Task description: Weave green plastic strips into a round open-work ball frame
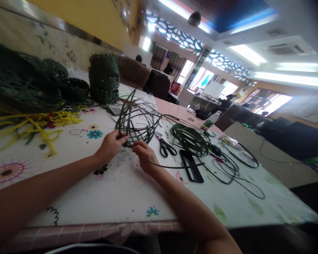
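Note:
A loosely woven basket frame [137, 123] of dark green flat strips stands on the table in front of me, its strips arching up and outward. My left hand [112, 144] pinches the near left side of it, thumb and fingers closed on the strips. At the near lower edge, my right hand [144, 155] has its fingers closed on a green strip [175, 166], whose length trails off to the right across my wrist. The exact grip of the right fingertips is partly hidden. Black-handled scissors [167, 147] lie just right of the frame.
Right of the scissors are a coil of green strips [190, 139], a black flat tray-like object [191, 165] and loose loops of strip [230, 173]. Finished green baskets [104, 77] and yellow strips [42, 127] lie at left. A bottle [212, 119] stands farther back. Several people are in the background.

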Tool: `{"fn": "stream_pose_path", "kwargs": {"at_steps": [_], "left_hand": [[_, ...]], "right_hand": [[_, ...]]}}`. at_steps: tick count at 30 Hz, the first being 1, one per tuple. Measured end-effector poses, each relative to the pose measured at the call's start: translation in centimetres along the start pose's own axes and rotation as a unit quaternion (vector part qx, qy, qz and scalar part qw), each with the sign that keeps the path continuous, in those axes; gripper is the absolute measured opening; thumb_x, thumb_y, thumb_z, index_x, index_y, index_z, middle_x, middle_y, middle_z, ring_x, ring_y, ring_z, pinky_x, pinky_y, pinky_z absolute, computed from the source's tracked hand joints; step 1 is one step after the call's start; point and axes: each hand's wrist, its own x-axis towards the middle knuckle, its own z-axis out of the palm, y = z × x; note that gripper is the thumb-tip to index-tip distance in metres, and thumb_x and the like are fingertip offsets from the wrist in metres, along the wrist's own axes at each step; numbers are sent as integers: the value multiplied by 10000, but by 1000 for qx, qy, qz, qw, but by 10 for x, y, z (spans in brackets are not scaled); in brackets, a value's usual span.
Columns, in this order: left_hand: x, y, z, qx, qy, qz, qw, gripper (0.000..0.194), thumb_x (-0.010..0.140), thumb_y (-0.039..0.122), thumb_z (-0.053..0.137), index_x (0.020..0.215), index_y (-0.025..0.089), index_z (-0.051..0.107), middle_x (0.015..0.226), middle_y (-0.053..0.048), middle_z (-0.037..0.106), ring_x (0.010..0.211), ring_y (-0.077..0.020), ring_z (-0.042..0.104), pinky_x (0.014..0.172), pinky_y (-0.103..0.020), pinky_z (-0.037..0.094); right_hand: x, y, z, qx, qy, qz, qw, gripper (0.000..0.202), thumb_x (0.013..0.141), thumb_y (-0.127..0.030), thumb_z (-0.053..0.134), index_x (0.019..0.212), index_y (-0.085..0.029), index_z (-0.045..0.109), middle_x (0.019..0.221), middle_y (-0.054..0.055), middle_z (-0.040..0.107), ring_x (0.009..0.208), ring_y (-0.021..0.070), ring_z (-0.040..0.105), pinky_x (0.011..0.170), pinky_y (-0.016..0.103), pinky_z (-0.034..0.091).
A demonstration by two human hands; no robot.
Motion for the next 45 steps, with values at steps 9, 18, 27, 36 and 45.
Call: {"fn": "stream_pose_path", "kwargs": {"at_steps": [9, 18, 27, 36, 45], "left_hand": [[5, -12, -8, 69, -103, 4, 992, 310, 789, 448, 600, 918, 174, 661, 756, -12, 637, 613, -147, 524, 598, -273, 426], [9, -9, -11, 42, -213, 36, 975, 243, 752, 443, 670, 825, 211, 658, 776, -9, 655, 746, -180, 586, 712, -278, 462], [9, -25, -6, 82, -194, 67, 975, 274, 791, 462, 677, 890, 206, 681, 868, -19, 714, 829, -202, 643, 774, -278, 470], [4, -26, -3, 111, -209, 63, 970, 240, 746, 450, 702, 817, 220, 698, 783, 5, 705, 754, -187, 638, 683, -248, 460], [7, -20, 4, 90, -39, 31, 995, 323, 670, 477, 704, 707, 190, 560, 656, 16, 599, 641, -152, 523, 617, -253, 393]], "right_hand": [[-5, 10, 1, 17, 2, 41, 999, 218, 873, -67, 396, 883, -191, 576, 957, 58, 647, 730, 122, 592, 661, 230, 477], [-2, 5, 5, 119, 31, 166, 978, 215, 958, -199, 403, 792, -195, 539, 729, 13, 644, 649, 125, 679, 625, 226, 509], [3, 11, 4, 118, 17, 144, 982, 231, 957, -206, 398, 750, -198, 500, 708, 6, 618, 683, 122, 692, 638, 205, 506], [5, 15, 5, 137, 21, 171, 976, 257, 970, -250, 422, 728, -198, 496, 681, 3, 646, 643, 116, 667, 643, 212, 506], [5, 6, 5, 189, 92, 190, 959, 205, 962, -311, 471, 1141, -213, 491, 1093, 65, 684, 687, 110, 696, 627, 236, 558]]}}
